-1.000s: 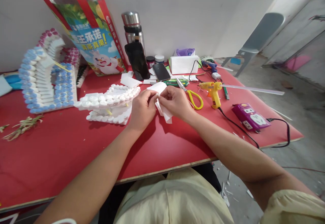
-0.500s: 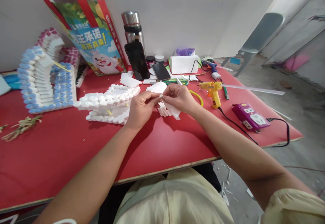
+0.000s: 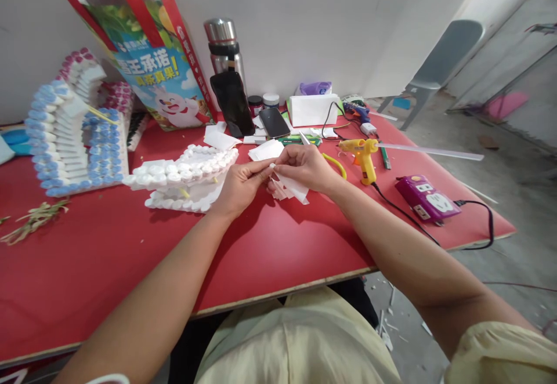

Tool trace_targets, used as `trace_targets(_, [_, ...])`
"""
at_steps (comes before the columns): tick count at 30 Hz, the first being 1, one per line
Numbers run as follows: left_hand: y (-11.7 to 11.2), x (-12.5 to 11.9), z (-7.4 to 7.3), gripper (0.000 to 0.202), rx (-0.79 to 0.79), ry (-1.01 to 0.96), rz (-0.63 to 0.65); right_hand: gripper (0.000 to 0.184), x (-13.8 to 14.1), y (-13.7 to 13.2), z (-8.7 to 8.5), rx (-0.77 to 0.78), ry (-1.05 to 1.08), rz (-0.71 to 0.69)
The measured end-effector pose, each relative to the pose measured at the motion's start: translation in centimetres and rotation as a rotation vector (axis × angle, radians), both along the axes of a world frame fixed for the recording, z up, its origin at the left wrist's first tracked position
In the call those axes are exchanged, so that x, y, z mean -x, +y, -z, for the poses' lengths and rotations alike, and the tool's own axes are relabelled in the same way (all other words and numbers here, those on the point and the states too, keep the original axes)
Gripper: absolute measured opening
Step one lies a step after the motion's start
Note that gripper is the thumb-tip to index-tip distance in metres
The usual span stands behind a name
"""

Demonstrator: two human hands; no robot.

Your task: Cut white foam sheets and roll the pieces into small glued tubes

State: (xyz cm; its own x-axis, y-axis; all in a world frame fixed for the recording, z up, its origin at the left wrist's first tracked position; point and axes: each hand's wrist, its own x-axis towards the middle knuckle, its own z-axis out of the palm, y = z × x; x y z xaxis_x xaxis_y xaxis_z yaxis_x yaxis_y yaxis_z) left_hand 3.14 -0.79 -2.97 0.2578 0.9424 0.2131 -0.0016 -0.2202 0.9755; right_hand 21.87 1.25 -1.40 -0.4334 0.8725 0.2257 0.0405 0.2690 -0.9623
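Observation:
My left hand [image 3: 242, 185] and my right hand [image 3: 303, 166] meet over the red table, both closed in a pinch. Between their fingertips is a piece of thin white paper [image 3: 293, 188], its top gathered into a small white roll and its loose end hanging below my right hand. Just behind the fingers lies a stack of white paper sheets [image 3: 265, 150]. Left of my left hand stands a white model built from rows of small rolled pieces [image 3: 174, 172], with short yellow sticks between its upper and lower layers.
A yellow glue gun [image 3: 364, 155] and a purple power socket [image 3: 429, 199] with a black cord lie to the right. Behind stand a steel flask [image 3: 223, 39], a propped phone [image 3: 232, 104] and a printed bag [image 3: 152, 76]. A blue-and-white model [image 3: 78, 140] is at far left.
The paper between my fingertips has turned slightly, and my fingers have shifted a little around it. The whole view has drifted slightly; the objects on the table stay in place.

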Motion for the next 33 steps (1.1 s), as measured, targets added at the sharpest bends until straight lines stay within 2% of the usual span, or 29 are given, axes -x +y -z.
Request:
trace_targets(7, [-0.3,-0.1,-0.3,0.028,-0.213,0.252,-0.073,0.015,-0.1,0.6,0.3,-0.09,-0.147,0.058])
trace_targets(13, [-0.6,-0.2,-1.0,0.03,-0.086,0.159,-0.158,0.021,0.0,0.2,0.0,0.065,-0.022,-0.026])
trace_targets(19, [-0.5,0.0,-1.3,0.021,0.004,0.086,-0.126,0.025,-0.6,-0.4,-0.9,0.106,-0.031,-0.091])
trace_targets(21, [-0.5,0.2,-1.2,0.017,-0.01,0.096,-0.117,0.024,-0.6,-0.4,-0.8,0.088,-0.068,-0.085])
trace_targets(26, [-0.7,0.0,-0.9,0.016,-0.135,0.183,-0.153,0.018,-0.5,-0.1,-0.2,-0.066,-0.169,0.007])
trace_targets(29, [-0.6,-0.1,-0.9,0.022,-0.112,0.167,-0.091,0.016,-0.6,0.1,0.0,-0.117,-0.203,0.035])
trace_targets(33, [-0.4,0.0,-0.8,0.029,-0.017,0.131,0.035,0.015,-0.7,0.3,0.3,-0.144,-0.219,0.0])
